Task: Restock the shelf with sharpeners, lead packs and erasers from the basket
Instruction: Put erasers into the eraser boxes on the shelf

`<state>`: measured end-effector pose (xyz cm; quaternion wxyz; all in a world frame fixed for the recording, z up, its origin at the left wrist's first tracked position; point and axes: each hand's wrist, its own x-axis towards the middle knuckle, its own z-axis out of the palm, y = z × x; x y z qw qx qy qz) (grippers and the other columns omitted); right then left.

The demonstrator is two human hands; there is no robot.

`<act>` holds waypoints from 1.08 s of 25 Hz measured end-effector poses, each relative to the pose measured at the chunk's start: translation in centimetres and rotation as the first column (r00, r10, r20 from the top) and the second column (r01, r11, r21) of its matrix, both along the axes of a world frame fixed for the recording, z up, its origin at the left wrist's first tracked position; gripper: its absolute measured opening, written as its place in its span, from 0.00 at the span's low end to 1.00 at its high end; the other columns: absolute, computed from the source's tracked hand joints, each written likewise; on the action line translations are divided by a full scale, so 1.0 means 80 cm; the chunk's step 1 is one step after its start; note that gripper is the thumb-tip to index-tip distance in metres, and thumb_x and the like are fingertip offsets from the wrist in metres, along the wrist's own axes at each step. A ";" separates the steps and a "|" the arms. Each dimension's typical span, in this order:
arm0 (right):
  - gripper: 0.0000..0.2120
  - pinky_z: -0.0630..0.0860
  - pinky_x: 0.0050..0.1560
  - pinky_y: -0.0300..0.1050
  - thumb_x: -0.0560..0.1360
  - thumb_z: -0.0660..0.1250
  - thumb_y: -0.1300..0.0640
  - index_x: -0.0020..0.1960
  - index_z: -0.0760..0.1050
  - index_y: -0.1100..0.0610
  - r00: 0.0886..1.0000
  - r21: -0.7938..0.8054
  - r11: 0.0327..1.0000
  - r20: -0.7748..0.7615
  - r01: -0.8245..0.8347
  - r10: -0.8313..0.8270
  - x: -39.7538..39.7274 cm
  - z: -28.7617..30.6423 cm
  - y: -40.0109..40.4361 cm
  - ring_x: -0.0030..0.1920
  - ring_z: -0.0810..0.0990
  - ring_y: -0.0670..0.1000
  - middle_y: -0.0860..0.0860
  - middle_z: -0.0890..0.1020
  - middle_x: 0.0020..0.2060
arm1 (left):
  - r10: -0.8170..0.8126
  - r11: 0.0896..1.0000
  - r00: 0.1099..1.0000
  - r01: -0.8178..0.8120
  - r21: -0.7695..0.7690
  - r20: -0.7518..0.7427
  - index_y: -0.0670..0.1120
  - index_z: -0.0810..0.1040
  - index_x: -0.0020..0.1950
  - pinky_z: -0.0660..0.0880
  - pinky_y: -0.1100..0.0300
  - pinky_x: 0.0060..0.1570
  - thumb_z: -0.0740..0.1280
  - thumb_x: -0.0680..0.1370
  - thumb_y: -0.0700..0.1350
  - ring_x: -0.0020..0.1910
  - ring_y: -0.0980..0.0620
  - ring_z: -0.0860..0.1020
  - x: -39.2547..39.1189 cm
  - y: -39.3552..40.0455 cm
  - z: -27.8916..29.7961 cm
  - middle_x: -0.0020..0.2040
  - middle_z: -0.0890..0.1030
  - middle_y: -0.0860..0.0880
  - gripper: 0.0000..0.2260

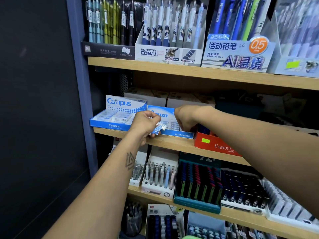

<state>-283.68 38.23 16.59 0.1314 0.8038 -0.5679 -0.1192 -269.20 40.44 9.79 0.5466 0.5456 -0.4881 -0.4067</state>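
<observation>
Erasers (159, 128), small sleeved blocks, pinched in left hand (146, 124) just in front of Pilot box (179, 134) on mid shelf (172, 144). Prob. light, firm w/ slight give, paper sleeve slick; best held by long sides, thumb vs fingers. Right hand (185, 118) reaches down into Pilot box, fingers curled; can't tell if holding anything. Readable: "PILOT", "PLASTIC ERASER", "Campus" box (114, 125) left, "FABER-C…" red box (215, 145) right, "DETECTIVE CONAN" box (165, 53) above, "0.5 mm".
</observation>
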 end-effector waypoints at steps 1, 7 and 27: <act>0.18 0.78 0.47 0.45 0.72 0.75 0.60 0.37 0.65 0.50 1.000 -0.015 1.000 0.014 -0.002 0.002 -0.001 -0.003 -0.001 0.48 0.77 0.52 0.52 0.76 0.46 | -0.004 1.000 1.000 0.004 0.001 -0.004 0.42 0.80 0.53 0.64 0.66 0.18 0.69 0.79 0.42 0.27 0.48 0.79 0.000 0.000 0.000 0.41 0.82 0.42 0.05; 0.05 0.81 0.43 0.44 0.72 0.73 0.65 0.44 0.79 0.57 0.924 0.036 0.999 0.383 -0.029 0.013 0.005 0.004 0.002 0.44 0.83 0.51 0.52 0.82 0.40 | -0.044 0.999 0.994 0.041 -0.030 -0.105 0.42 0.78 0.46 0.61 0.68 0.18 0.68 0.80 0.44 0.28 0.47 0.77 0.003 0.003 -0.003 0.41 0.80 0.42 0.07; 0.10 0.75 0.35 0.37 0.67 0.80 0.63 0.43 0.80 0.58 0.632 -0.042 0.989 0.766 -0.139 0.121 0.000 0.006 0.017 0.39 0.79 0.48 0.54 0.82 0.42 | -0.155 0.985 0.965 0.168 0.043 -0.211 0.38 0.79 0.54 0.63 0.68 0.19 0.69 0.79 0.49 0.24 0.51 0.78 0.008 0.021 0.012 0.42 0.80 0.46 0.14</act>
